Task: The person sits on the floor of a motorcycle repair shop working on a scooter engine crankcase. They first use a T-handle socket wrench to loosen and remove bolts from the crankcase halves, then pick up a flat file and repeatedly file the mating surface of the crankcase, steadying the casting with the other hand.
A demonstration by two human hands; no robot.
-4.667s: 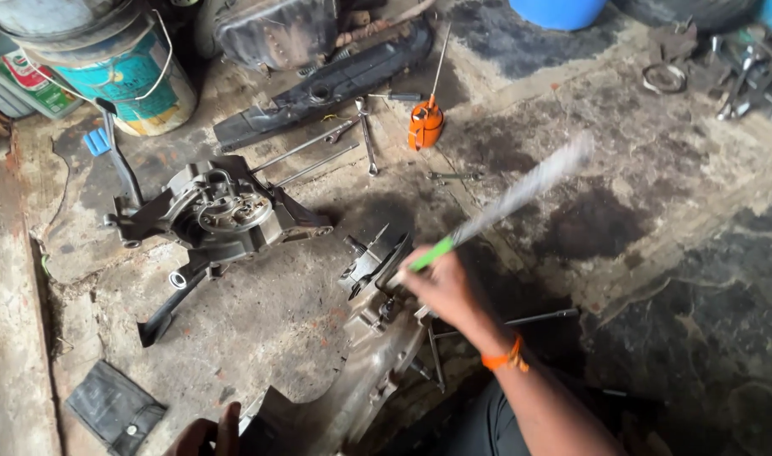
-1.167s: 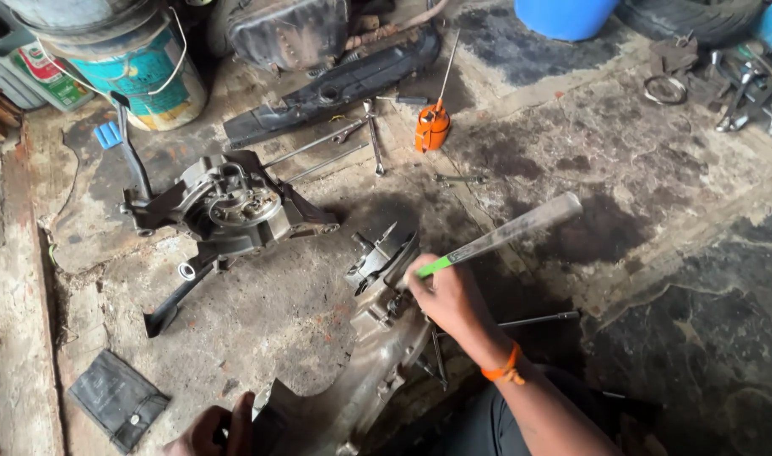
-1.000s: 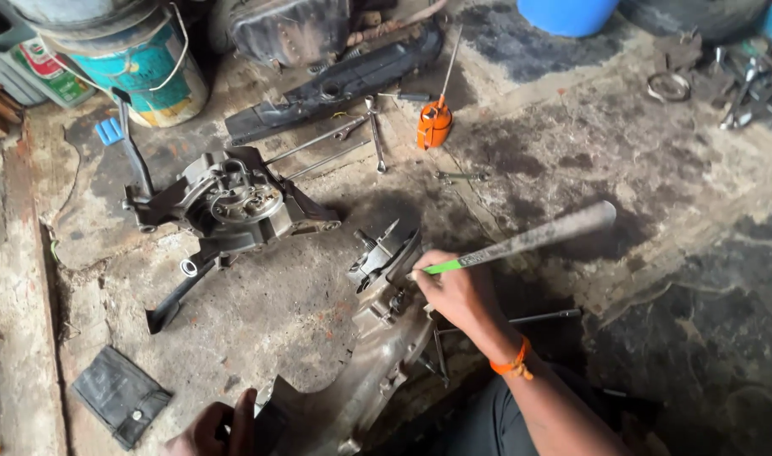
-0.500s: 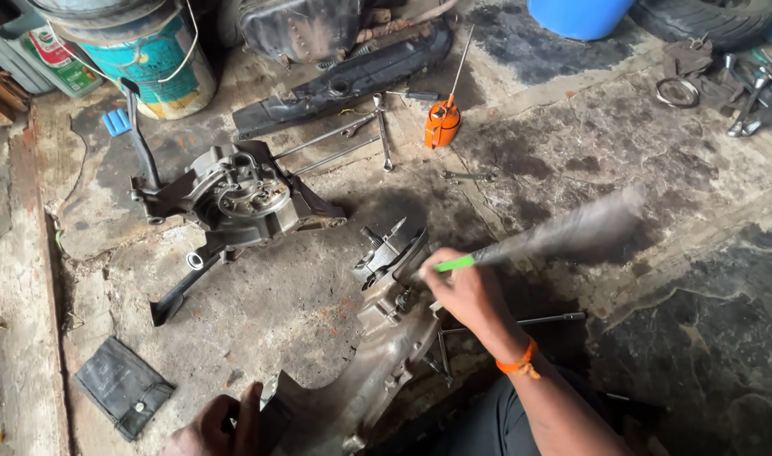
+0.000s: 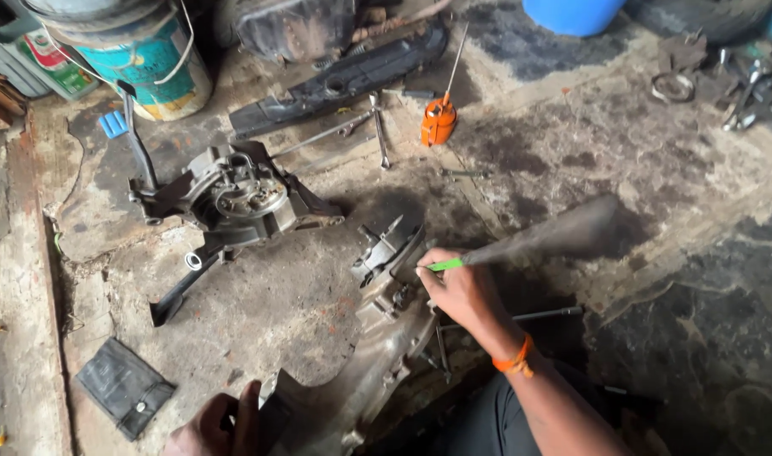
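Note:
My right hand (image 5: 460, 291) grips a long tool with a green handle (image 5: 443, 264); its metal shaft (image 5: 555, 236) is blurred and points right. The hand sits beside the upper end of a grey engine casing (image 5: 377, 338) that lies on the oily floor, near its finned cylinder part (image 5: 387, 243). An orange band is on that wrist. At the bottom edge, my left hand (image 5: 213, 426) rests on the casing's lower end, fingers curled against it.
A second dismantled engine half (image 5: 234, 196) lies to the left. An orange oil can (image 5: 439, 120), wrenches (image 5: 377, 127), a black cover (image 5: 344, 78), a paint bucket (image 5: 141, 59), a black pouch (image 5: 122, 387) and loose parts at top right (image 5: 723, 84) surround me.
The tool's shaft has swung downward, from pointing up-right to nearly level, and blurs with motion. My right hand has stayed by the cylinder. My left hand has come a little further into view.

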